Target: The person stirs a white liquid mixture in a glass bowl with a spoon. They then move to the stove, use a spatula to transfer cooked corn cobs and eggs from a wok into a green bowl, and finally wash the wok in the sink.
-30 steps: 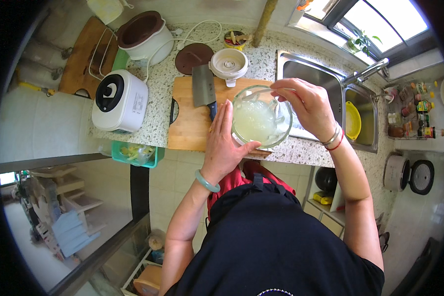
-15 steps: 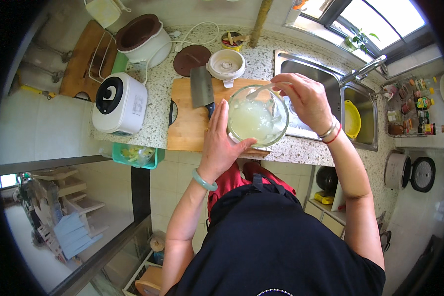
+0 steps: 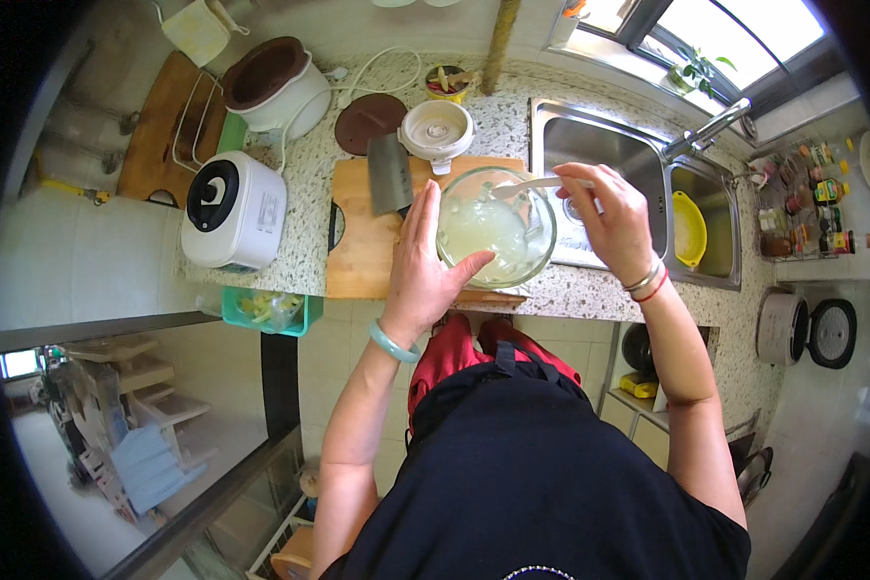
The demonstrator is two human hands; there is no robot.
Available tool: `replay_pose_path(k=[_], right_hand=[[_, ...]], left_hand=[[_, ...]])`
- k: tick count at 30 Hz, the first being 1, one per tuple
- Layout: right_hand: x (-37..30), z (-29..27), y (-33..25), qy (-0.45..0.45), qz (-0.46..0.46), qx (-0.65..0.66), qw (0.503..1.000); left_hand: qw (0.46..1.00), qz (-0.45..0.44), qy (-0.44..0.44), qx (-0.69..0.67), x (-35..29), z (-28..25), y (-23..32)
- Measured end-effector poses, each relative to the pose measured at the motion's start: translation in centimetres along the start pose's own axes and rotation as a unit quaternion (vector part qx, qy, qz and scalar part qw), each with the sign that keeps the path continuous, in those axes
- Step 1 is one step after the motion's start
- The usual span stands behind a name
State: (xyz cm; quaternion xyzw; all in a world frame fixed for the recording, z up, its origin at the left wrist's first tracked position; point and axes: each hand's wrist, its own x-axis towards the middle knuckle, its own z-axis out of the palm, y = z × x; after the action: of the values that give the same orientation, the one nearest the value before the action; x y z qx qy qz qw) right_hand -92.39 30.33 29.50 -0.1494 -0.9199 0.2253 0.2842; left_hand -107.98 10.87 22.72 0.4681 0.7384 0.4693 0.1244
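A clear glass bowl point(image 3: 548, 247) sits at the front of the wooden cutting board, holding a cloudy, pale greenish-white liquid point(image 3: 478, 232). My left hand point(image 3: 423, 266) steadies it, fingers along the left side and thumb over the near rim. Pinched in my right hand point(image 3: 609, 217) is a white spoon point(image 3: 529, 185), its tip just inside the bowl's far rim. Just left of the bowl, a cleaver point(image 3: 389, 174) lies on the cutting board point(image 3: 358, 256), its handle mostly hidden behind my left hand.
Behind the board are a white strainer-like container point(image 3: 437, 130) and a brown lid point(image 3: 370, 124). A white rice cooker point(image 3: 246, 217) stands left. To the right is a steel sink point(image 3: 599, 130) with a yellow basket point(image 3: 687, 230). A teal bin point(image 3: 309, 317) hangs at the counter's front edge.
My right hand has shifted slightly right and lower, and the spoon lies more level, showing more of its length. My left hand still supports the bowl.
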Motion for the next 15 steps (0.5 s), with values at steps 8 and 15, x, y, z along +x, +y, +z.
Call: replay_pose_path(k=[8, 15], right_hand=[[-0.7, 3.7, 0.2, -0.093, -0.050, -0.144, 0.984], [-2.5, 0.0, 0.0, 0.040, 0.084, 0.059, 0.994]], left_hand=[[0.999, 0.014, -0.026, 0.013, 1.7, 0.7, 1.0], [0.998, 0.025, -0.030, 0.041, 2.8, 0.5, 1.3]])
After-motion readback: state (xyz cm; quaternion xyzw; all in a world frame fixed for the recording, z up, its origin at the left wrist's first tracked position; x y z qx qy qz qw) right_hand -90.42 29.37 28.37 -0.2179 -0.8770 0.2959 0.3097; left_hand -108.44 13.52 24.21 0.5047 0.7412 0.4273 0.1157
